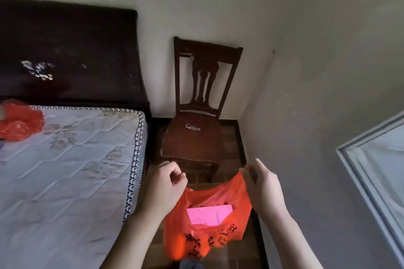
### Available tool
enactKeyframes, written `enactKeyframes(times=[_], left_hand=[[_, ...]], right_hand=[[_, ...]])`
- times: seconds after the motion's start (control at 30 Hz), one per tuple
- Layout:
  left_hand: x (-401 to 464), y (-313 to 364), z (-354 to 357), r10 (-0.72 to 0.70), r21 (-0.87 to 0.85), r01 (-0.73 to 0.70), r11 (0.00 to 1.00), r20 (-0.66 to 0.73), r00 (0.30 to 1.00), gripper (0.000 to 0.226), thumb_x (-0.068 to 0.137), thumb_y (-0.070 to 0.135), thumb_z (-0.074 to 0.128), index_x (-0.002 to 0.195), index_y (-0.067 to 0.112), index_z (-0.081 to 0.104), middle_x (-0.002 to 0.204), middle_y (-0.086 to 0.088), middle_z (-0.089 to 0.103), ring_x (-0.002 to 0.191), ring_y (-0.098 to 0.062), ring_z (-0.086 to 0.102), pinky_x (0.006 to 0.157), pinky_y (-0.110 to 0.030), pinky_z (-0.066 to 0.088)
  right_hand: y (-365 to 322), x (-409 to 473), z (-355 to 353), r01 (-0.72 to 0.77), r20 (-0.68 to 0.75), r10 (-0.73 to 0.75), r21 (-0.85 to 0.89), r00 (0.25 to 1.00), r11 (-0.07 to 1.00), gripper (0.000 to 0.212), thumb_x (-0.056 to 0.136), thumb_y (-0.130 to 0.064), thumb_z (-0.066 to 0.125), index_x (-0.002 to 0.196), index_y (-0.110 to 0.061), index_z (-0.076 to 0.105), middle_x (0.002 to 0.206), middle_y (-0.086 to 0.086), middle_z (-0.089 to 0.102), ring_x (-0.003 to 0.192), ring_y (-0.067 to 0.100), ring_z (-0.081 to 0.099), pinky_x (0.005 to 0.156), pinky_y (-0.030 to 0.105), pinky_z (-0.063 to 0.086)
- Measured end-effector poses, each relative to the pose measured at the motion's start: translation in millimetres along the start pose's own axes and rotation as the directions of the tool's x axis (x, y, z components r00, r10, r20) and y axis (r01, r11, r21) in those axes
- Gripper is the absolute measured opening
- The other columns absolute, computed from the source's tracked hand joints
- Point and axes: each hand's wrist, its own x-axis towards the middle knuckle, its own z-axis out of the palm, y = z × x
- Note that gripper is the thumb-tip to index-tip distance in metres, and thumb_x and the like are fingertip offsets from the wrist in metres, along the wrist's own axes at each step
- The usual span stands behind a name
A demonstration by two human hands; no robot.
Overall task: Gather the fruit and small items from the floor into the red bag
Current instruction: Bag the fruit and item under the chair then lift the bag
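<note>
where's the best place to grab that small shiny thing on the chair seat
Pinch the small shiny thing across its narrow middle, coming straight down from above. It lies flat and elongated on the chair seat, and the backrest blocks the far side. Both hands hold the red bag now, so one must let go first.

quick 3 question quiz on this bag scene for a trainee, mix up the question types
1. True or false: both the left hand and the right hand grip the red bag.
2. What shows inside the bag's open mouth?
A. a pink card
B. a green bottle
C. a set of keys
3. Fill in: a second red plastic bag lies on the ____.

Key
1. True. Each hand pinches a top edge and holds the mouth open above the floor.
2. A. The pink card lies flat inside.
3. Mattress, near its left edge, apart from the wooden chair.
</note>
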Motion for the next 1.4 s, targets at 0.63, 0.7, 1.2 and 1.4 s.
enactKeyframes(times=[0.63,0.7,1.2,1.4], left_hand=[[83.1,-197.5,142.6,-0.250,0.066,0.244,0.968,0.099,0.963,0.023,0.085,0.029,0.075,0.070,0.024,0.059,0.059,0.010,0.059,0.058,-0.006,0.058,0.054,-0.030,0.048],[94.8,-216.2,160.5,-0.247,0.088,0.239,0.967,0.101,0.964,0.024,0.085,0.030,0.075,0.069,0.026,0.058,0.058,0.010,0.057,0.057,-0.006,0.057,0.053,-0.030,0.049],[96.7,-397.5,352.5,-0.316,0.092,0.306,0.948,0.135,0.939,0.034,0.089,0.036,0.072,0.066,0.024,0.050,0.056,0.009,0.054,0.055,-0.009,0.055,0.048,-0.030,0.041],[99.2,-446.1,403.8,-0.333,0.052,0.329,0.943,0.116,0.936,0.043,0.089,0.033,0.073,0.060,0.021,0.044,0.048,0.002,0.047,0.046,-0.012,0.050,0.046,-0.033,0.038]], right_hand=[[89.5,109.5,234.1,-0.002,0.292,0.016,-0.048,0.956,0.999,0.011,0.100,-0.030,0.067,0.091,-0.030,0.060,0.068,-0.009,0.066,0.060,0.009,0.058,0.058,0.036,0.049],[101.6,124.2,259.1,-0.008,0.277,0.021,-0.051,0.961,0.999,0.012,0.100,-0.029,0.066,0.090,-0.031,0.059,0.067,-0.008,0.066,0.061,0.008,0.059,0.057,0.035,0.049],[259.4,162.1,471.5,0.110,0.429,-0.041,-0.137,0.903,0.984,0.013,0.100,-0.031,0.067,0.091,-0.030,0.058,0.067,-0.010,0.062,0.060,0.007,0.058,0.048,0.020,0.037],[313.6,161.6,515.5,0.128,0.426,-0.087,-0.068,0.901,0.989,0.019,0.100,-0.030,0.069,0.086,-0.031,0.056,0.059,-0.009,0.057,0.059,0.007,0.059,0.048,0.018,0.035]])
